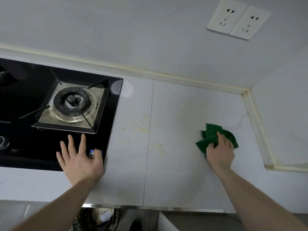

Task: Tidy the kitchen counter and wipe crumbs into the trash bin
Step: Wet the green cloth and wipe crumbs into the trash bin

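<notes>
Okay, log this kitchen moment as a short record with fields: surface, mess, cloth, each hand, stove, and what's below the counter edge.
surface: pale grey stone-look counter with a thin seam
mess: yellowish scattered crumbs on both sides of the seam, right of the stove
cloth: crumpled green scouring cloth on the counter, apart from the crumbs
right hand: grips the cloth
left hand: fingers spread over the stove's front corner, holding nothing
stove: black glass gas hob, burner unlit
below edge: bin with a dark liner, partly visible
</notes>
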Action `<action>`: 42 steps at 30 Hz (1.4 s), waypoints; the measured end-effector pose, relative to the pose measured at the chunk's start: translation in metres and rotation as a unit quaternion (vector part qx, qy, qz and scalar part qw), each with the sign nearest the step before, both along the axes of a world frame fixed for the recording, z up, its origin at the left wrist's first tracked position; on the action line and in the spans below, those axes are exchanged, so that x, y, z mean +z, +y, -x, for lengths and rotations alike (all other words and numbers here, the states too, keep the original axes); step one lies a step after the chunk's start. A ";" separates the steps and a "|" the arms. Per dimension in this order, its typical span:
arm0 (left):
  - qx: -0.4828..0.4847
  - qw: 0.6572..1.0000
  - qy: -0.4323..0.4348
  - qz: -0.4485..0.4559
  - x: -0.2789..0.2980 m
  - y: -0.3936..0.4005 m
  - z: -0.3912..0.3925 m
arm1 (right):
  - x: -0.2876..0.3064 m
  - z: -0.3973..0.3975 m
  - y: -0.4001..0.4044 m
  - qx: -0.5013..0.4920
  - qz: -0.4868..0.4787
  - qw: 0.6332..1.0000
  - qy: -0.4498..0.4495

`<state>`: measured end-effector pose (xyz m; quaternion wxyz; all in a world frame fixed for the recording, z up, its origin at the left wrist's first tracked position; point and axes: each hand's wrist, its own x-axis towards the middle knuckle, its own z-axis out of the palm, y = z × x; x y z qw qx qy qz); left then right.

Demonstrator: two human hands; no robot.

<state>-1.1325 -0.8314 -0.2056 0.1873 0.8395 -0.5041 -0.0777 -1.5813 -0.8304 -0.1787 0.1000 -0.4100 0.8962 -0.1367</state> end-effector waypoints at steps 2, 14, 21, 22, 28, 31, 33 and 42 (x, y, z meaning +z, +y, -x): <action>-0.004 1.000 -0.001 -0.005 0.001 0.000 0.001 | -0.006 -0.027 -0.007 0.045 0.026 0.999 0.015; -0.010 1.000 -0.010 -0.016 0.006 0.003 0.002 | -0.024 -0.176 -0.026 0.265 0.128 0.956 0.010; -0.007 1.000 -0.009 -0.016 0.002 0.002 0.001 | -0.002 -0.108 -0.031 0.095 0.291 0.934 -0.185; -0.007 1.000 -0.008 -0.015 0.002 0.002 0.001 | 0.002 -0.093 -0.034 0.070 0.299 0.934 -0.181; -0.009 1.000 -0.009 -0.015 0.003 0.002 0.001 | 0.011 0.003 -0.056 -0.005 0.245 0.967 -0.072; -0.003 1.000 -0.007 -0.013 0.002 0.001 0.002 | 0.000 0.008 -0.067 -0.009 0.146 0.987 -0.064; -0.002 1.000 -0.010 -0.013 0.001 0.001 0.001 | -0.006 -0.009 -0.075 -0.009 0.110 0.993 -0.047; -0.008 1.000 -0.010 -0.018 0.003 0.000 0.000 | -0.008 -0.142 -0.078 0.194 0.097 0.975 -0.045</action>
